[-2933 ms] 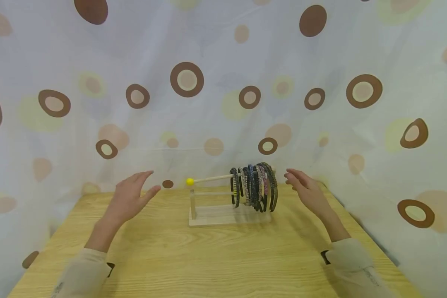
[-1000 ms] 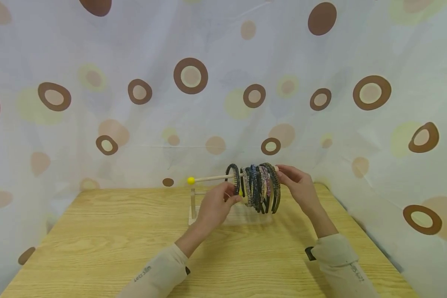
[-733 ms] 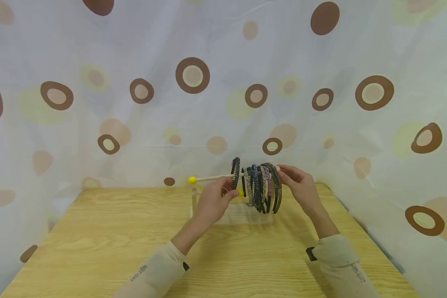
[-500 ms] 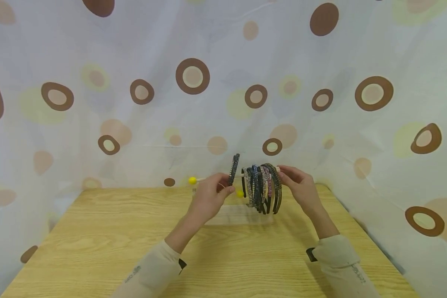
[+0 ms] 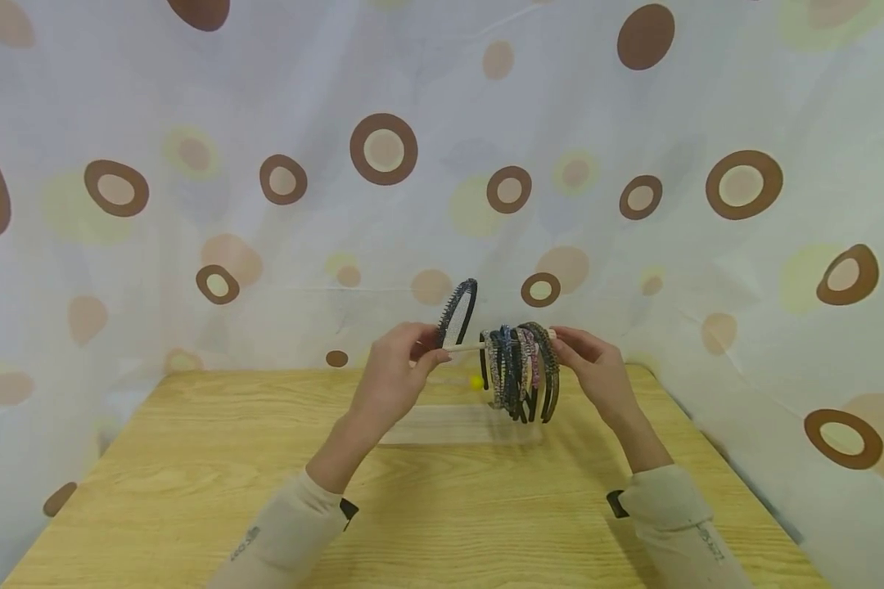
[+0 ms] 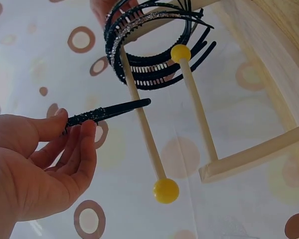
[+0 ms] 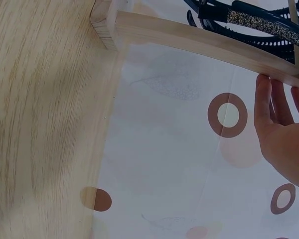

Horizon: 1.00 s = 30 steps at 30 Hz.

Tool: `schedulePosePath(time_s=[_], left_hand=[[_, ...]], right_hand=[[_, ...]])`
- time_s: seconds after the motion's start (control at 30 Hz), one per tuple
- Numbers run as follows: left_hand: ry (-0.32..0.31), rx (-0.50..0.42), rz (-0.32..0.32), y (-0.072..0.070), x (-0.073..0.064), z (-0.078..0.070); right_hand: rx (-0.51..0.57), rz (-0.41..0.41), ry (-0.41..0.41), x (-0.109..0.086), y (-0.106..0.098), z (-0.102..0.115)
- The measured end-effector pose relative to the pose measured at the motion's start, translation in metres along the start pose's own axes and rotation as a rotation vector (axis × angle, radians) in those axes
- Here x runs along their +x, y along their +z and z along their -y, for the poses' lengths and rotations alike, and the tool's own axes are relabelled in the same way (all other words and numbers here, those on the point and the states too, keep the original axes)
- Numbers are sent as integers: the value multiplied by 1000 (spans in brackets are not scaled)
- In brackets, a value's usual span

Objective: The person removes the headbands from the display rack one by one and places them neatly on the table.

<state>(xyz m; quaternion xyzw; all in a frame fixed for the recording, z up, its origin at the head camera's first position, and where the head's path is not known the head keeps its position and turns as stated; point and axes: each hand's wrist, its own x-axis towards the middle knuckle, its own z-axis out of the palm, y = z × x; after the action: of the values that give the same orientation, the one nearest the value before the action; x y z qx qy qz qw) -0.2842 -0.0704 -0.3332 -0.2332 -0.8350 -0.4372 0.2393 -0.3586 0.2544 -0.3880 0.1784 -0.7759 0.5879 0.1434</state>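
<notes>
In the head view my left hand [image 5: 390, 372] pinches a dark glittery headband [image 5: 471, 288] with comb teeth, its arch tilted up above the rod. The left wrist view has this headband [image 6: 92, 115] between thumb and fingertips, its free ends crossing over the rod [image 6: 145, 128] with the yellow ball tip. Several other headbands [image 5: 508, 368], dark, silvery and pink, hang on the rod toward the right. My right hand [image 5: 597, 372] holds the top of the wooden stand's upright at the right. In the right wrist view its fingertips lie against that upright [image 7: 189, 40].
The stand's pale base [image 5: 442, 427] sits on the wood-grain table [image 5: 486, 515]. A lower rod with another yellow ball [image 6: 181, 53] points toward the left hand. A dotted curtain [image 5: 442, 229] closes off the back and sides.
Both hands have come in from the sides to the stand. The left hand has taken hold of the leftmost headband and turned it upward while moving left; the right hand has stayed on the upright lately.
</notes>
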Motion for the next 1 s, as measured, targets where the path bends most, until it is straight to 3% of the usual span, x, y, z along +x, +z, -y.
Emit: schedulePosePath(time_s=[0.37, 0.63, 0.87, 1.0], left_hand=[[-7, -48, -65, -29, 4, 3], [-8, -8, -95, -51, 3, 6], [-19, -20, -151, -73, -11, 26], [-70, -92, -167, -88, -20, 39]], right_hand=[[-5, 3, -6, 0, -1, 1], [1, 2, -4, -1, 0, 0], [3, 18, -25, -3, 2, 1], [-17, 17, -43, -2, -1, 1]])
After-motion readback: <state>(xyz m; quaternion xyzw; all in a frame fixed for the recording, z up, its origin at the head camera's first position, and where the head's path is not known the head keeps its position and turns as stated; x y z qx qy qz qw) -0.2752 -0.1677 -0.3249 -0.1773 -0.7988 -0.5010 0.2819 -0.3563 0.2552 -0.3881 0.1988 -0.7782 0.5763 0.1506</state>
